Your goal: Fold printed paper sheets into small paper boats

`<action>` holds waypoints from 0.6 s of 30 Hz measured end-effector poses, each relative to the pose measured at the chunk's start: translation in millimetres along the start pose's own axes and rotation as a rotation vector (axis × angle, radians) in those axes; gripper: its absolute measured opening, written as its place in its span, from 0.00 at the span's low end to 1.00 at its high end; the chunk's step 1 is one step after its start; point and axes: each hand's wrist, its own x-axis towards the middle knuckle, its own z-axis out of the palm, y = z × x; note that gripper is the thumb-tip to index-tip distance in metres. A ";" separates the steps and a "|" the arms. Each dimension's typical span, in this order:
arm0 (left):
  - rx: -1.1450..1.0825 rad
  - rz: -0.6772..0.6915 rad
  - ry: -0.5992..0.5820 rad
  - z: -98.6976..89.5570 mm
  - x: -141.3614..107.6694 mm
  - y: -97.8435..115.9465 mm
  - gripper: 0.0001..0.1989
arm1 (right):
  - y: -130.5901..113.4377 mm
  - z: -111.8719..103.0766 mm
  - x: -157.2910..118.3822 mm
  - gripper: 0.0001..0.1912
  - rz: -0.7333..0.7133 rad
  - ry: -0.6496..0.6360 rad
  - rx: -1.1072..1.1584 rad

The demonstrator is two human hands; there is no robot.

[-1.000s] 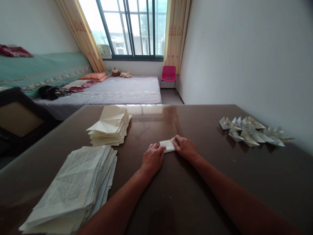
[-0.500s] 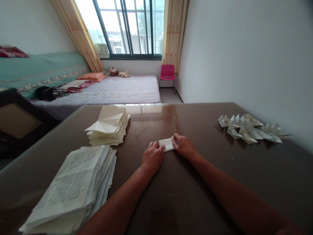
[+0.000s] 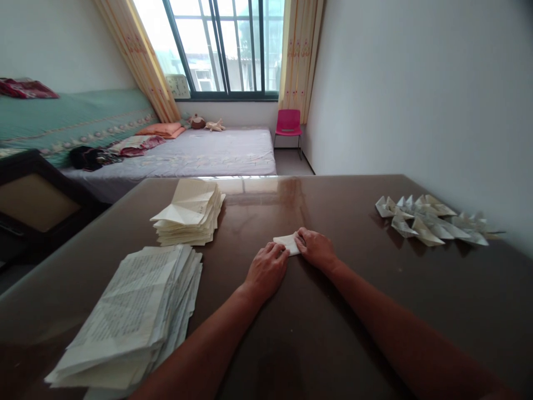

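Observation:
A small folded white paper point(image 3: 287, 243) lies on the brown table near its middle, between my two hands. My left hand point(image 3: 267, 268) presses its closed fingers on the paper's lower left edge. My right hand point(image 3: 315, 248) grips the right end, thumb and fingers pinched together. To the left stand a stack of cream paper point(image 3: 189, 214) and, nearer to me, a larger stack of printed sheets point(image 3: 125, 305). Several folded paper boats point(image 3: 433, 219) sit in a group at the far right.
The glossy table point(image 3: 341, 205) reaches toward a bed point(image 3: 233, 147) and a pink chair point(image 3: 288, 122) by the window. A dark wooden chair point(image 3: 37, 194) stands at the table's left side, and a white wall is on the right.
My left hand has slid slightly right and covers more of the paper's lower edge. The whole view has shifted a little, with the stacks and boats appearing farther right.

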 end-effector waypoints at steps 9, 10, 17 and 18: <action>0.041 0.019 -0.070 -4.3 -1.9 1.6 0.14 | -1.1 4.4 -3.3 0.14 0.024 0.037 -0.017; 0.050 0.020 -0.073 -4.6 -2.3 1.8 0.14 | -0.3 3.8 -2.6 0.15 0.029 0.030 -0.009; 0.063 0.045 -0.042 0.4 -4.7 -0.4 0.15 | -3.9 -17.2 -9.2 0.24 -0.182 0.050 -0.044; 0.061 0.047 -0.037 0.8 -4.6 -1.1 0.15 | -8.0 -19.3 -14.6 0.24 -0.261 0.039 -0.041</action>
